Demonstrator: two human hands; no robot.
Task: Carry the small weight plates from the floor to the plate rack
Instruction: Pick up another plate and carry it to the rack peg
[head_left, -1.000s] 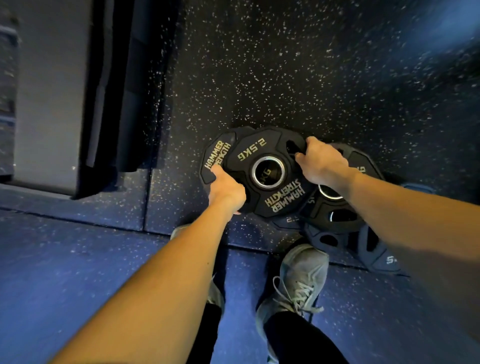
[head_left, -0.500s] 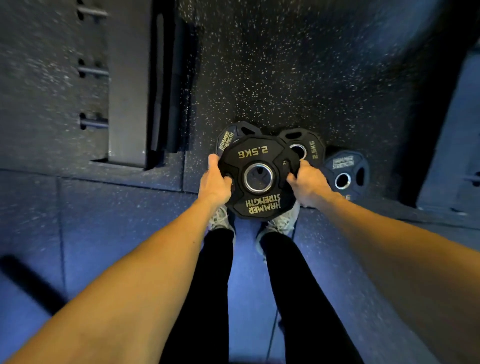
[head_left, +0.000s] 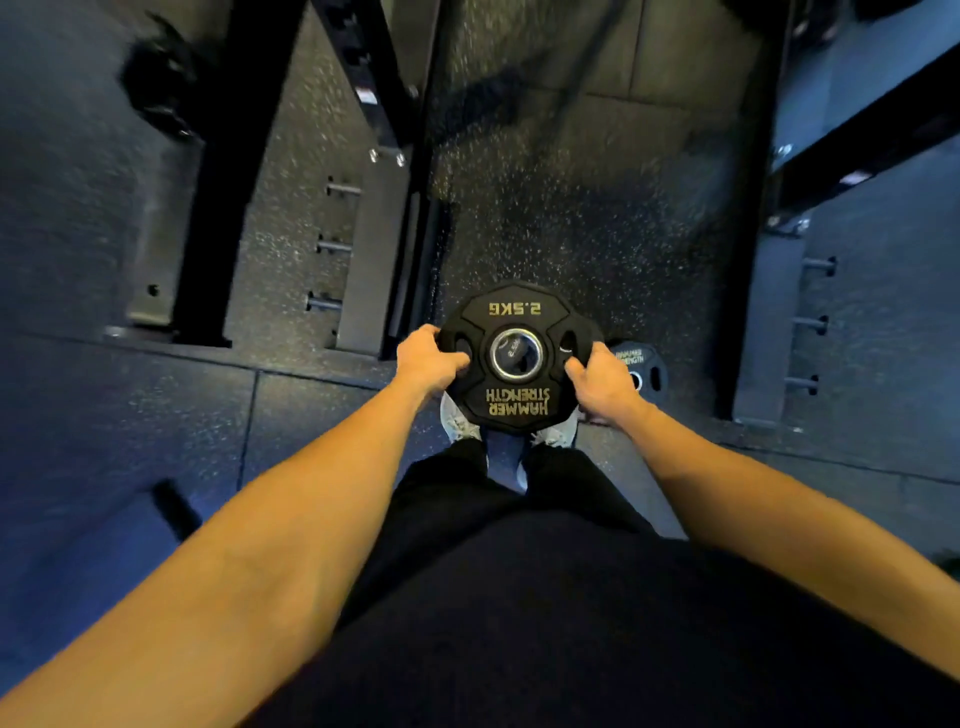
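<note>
I hold a black 2.5 kg plate (head_left: 517, 358) with gold lettering flat in front of me, above my shoes. My left hand (head_left: 426, 358) grips its left edge and my right hand (head_left: 597, 384) grips its right edge. Through its steel-ringed centre hole, part of another 2.5 kg plate shows underneath; whether I hold it too is unclear. One more small black plate (head_left: 641, 371) lies on the floor just right of my right hand, partly hidden by it.
A rack base with short horizontal pegs (head_left: 332, 244) stands ahead on the left, beside a black upright (head_left: 228, 171). Another upright with pegs (head_left: 810, 322) stands on the right. Speckled rubber floor (head_left: 571, 208) runs between them. My legs and shoes (head_left: 460, 423) are below the plate.
The plate has risen from the floor pile to well above my feet as I straightened up. The view has widened; the rack posts on both sides now show.
</note>
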